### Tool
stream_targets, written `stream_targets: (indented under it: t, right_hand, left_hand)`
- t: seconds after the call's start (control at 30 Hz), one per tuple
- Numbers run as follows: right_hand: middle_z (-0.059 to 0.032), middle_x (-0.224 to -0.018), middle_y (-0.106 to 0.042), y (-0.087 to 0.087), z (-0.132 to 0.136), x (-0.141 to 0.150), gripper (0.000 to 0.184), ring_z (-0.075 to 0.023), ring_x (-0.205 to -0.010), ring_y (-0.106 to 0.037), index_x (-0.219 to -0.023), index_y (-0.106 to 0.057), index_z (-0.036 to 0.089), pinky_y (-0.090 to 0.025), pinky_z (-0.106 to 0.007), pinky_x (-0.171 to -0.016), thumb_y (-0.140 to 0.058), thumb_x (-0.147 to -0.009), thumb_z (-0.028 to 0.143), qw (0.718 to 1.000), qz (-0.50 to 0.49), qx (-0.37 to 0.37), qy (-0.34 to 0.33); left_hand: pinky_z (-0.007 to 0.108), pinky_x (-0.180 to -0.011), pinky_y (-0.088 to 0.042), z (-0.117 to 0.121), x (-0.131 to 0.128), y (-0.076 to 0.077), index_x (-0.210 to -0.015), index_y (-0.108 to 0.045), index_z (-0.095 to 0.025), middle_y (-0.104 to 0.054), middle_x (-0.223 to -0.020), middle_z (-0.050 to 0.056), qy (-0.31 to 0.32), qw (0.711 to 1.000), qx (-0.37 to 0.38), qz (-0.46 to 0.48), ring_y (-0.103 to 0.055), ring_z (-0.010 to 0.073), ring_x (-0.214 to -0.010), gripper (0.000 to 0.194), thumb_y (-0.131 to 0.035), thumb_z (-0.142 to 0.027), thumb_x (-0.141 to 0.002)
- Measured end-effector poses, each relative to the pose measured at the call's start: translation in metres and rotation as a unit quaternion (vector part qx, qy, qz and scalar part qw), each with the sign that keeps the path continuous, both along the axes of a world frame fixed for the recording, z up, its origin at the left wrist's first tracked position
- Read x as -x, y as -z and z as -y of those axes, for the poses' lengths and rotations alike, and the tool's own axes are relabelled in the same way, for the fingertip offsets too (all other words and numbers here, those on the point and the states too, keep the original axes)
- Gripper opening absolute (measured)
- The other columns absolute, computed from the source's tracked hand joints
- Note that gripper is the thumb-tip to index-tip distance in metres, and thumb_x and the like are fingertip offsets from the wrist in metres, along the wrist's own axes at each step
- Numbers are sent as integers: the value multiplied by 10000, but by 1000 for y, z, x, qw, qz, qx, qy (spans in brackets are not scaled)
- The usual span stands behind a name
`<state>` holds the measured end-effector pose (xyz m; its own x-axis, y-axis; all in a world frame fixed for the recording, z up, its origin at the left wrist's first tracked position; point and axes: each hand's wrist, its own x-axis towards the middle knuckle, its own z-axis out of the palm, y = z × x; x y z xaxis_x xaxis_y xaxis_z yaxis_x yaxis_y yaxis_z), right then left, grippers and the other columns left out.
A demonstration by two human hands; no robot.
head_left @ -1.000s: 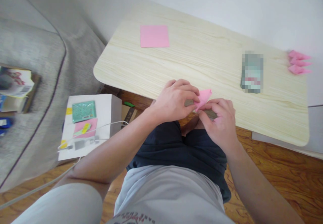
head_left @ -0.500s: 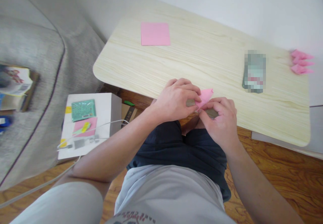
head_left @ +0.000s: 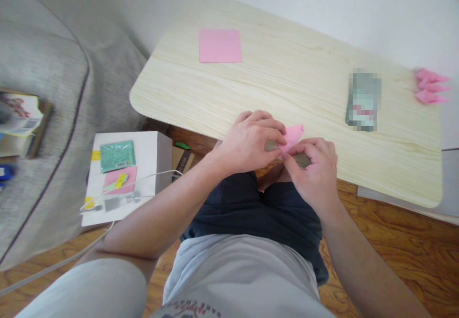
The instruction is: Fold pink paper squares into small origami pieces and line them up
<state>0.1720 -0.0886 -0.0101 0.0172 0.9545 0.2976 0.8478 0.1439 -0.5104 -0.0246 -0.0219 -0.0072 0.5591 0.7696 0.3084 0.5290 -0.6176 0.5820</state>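
A small piece of folded pink paper (head_left: 292, 136) is pinched between both hands at the near edge of the table. My left hand (head_left: 253, 141) grips its left side, thumb below and fingers curled over the top. With thumb and forefinger, my right hand (head_left: 313, 165) pinches the paper's lower corner. The fingertips partly cover the folds there. Farther off on the table, flat pink square paper (head_left: 220, 46) lies at the back left. Several folded pink paper pieces (head_left: 430, 87) stand in a group at the far right end.
The pale wood-grain table (head_left: 172, 83) spans the view before me. A blurred-out greenish object (head_left: 363, 100) lies on its right half. To my left, a white box (head_left: 147, 165) carries a green packet (head_left: 117, 156), pink paper and a charger with white cables. A grey sofa (head_left: 68, 131) stands beyond.
Both hands keep nearly the same grip on the folded pink paper, with only a slight shift of the right fingers. The camera view has moved a little.
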Motion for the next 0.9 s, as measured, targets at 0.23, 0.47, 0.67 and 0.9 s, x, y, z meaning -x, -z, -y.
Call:
stream_targets:
  t: [0.23, 0.47, 0.67, 0.9]
  right_hand:
    - [-22, -1005, -730, -5, -3, -7, 71, -272, -1027, -601, -927, -737, 279, -427, -474, -955, -753, -862, 257, 999, -31, 32, -31]
    - [-24, -999, -730, -4, -5, -7, 50, -277, -1027, -596, -916, -737, 281, -421, -473, -954, -750, -868, 275, 999, -27, 38, -24]
    - [-34, -1011, -711, -4, -3, -5, 109, -280, -1036, -586, -934, -734, 280, -413, -468, -945, -778, -869, 356, 999, -3, 34, -18]
    - [-39, -1014, -702, -4, -3, -6, 84, -285, -1030, -580, -938, -730, 284, -405, -464, -929, -752, -884, 345, 999, -5, 37, -26]
  left_hand:
    - [476, -1075, -375, 0, 0, 0, -991, -814, -291, -768, -1226, -16, 0, 1000, -1, -1, -588, 277, -1240, 157, -710, -322, -878]
    - [473, -1084, -375, 0, 0, 0, -994, -810, -298, -766, -1226, -26, 1, 1000, -3, -3, -583, 274, -1245, 153, -712, -310, -877]
    - [462, -1071, -381, -2, 1, -1, -1005, -806, -296, -763, -1249, -24, 11, 1000, -4, -15, -580, 267, -1260, 162, -666, -296, -924]
    - [451, -1060, -388, -2, 0, -3, -995, -804, -296, -768, -1246, -32, 7, 999, -16, -28, -594, 247, -1243, 201, -615, -241, -956]
